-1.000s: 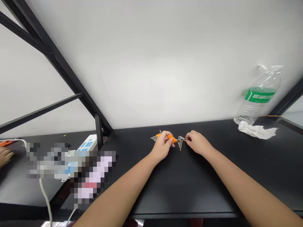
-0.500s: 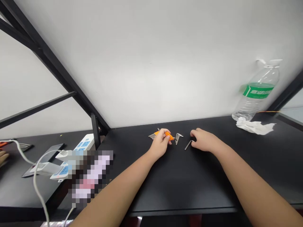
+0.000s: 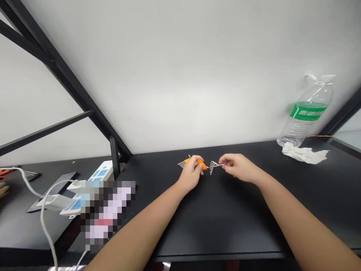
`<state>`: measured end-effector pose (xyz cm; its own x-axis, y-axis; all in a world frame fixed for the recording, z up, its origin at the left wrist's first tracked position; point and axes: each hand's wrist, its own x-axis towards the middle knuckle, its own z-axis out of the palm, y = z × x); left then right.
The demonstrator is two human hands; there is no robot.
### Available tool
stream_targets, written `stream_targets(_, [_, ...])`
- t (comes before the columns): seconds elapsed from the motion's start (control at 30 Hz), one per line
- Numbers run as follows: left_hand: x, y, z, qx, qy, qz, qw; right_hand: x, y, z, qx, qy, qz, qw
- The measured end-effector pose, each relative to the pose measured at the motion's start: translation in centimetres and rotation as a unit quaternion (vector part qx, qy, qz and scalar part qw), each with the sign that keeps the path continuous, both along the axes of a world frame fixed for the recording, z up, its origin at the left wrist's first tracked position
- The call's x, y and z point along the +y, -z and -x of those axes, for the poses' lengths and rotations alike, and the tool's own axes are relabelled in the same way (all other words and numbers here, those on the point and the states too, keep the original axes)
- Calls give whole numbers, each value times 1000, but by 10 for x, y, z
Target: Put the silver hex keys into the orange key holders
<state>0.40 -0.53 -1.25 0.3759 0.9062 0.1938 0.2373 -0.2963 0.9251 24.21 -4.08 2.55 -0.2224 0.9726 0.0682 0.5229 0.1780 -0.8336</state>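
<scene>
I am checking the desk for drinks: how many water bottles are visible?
1. The water bottle stands at the far right of the black table, against the wall, beside a crumpled tissue. None seems hidden.

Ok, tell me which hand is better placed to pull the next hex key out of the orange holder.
Right, probably. The right hand already pinches a silver L-shaped hex key at the set's free end, while the left hand is occupied gripping the orange plastic holder steady.
</scene>
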Motion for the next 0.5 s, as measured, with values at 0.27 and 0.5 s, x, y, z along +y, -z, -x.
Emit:
stream_targets(0.27, [-2, -1, -2, -15, 11, 3, 1000, -1, 0, 3, 61, 17, -10, 998])
stream_targets(0.5, [-2, 0, -2, -23, 21, 5, 1000, -3, -1, 7, 46, -10, -32, 998])
